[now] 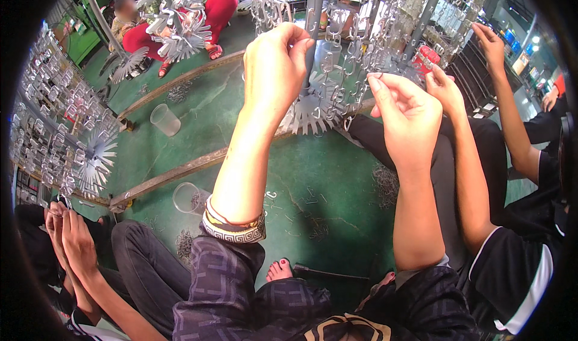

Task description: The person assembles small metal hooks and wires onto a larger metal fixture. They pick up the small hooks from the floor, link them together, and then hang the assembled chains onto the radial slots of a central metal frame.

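Observation:
Both my hands are raised before a rack hung with shiny metal links (352, 52). My left hand (274, 64) is closed, thumb against curled fingers, beside the rack's grey pole (312, 34); what it pinches, if anything, is hidden. Lower and to the right, my right hand (409, 115) is closed in a pinch, thumb and index fingertips together next to the hanging links. A thin dark bit shows at those fingertips, too small to name. Below the links, a fan of flat metal strips (313, 109) surrounds the pole's foot.
Clear plastic cups (165, 121) stand or lean on the green floor near long beams (174, 175). Small wire hooks (385, 184) lie in heaps. Another loaded rack (54, 106) is at left. Co-workers' hands (72, 238) are at left and right (445, 91); a person in red trousers sits beyond.

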`<state>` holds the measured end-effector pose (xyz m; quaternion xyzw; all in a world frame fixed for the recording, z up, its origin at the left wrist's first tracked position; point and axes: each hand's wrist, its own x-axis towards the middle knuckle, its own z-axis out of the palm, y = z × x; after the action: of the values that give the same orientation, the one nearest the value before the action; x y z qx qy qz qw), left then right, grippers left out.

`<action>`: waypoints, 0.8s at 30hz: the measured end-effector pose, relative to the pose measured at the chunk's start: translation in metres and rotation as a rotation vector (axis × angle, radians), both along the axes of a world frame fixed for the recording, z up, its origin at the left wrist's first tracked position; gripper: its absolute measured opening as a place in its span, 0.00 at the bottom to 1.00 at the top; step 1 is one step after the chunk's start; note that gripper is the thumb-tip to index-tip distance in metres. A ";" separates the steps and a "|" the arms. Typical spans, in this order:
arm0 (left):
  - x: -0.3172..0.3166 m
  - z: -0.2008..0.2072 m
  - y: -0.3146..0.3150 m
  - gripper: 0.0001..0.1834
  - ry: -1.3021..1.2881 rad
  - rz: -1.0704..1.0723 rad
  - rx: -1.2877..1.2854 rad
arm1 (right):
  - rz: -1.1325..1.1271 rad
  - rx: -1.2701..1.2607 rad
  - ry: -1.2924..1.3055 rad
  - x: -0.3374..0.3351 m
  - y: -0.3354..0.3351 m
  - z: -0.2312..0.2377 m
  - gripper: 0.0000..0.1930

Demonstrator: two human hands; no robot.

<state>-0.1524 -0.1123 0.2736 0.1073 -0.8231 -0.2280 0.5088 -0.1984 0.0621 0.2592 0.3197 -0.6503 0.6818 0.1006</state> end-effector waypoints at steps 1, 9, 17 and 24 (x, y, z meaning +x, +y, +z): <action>0.001 0.000 0.000 0.05 -0.010 0.007 0.000 | -0.003 -0.006 0.001 0.000 0.000 0.000 0.06; 0.001 0.000 -0.001 0.06 -0.067 0.084 -0.050 | 0.010 0.019 0.000 0.001 0.004 0.001 0.06; 0.007 0.001 0.004 0.06 -0.098 0.017 -0.166 | 0.045 -0.014 -0.003 0.002 0.009 -0.002 0.06; 0.013 0.005 0.015 0.06 -0.074 -0.072 -0.094 | 0.032 -0.001 -0.012 0.002 0.018 0.001 0.07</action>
<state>-0.1395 -0.0971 0.2787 0.0618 -0.8545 -0.2032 0.4740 -0.1963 0.0804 0.2602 0.3261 -0.6455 0.6853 0.0859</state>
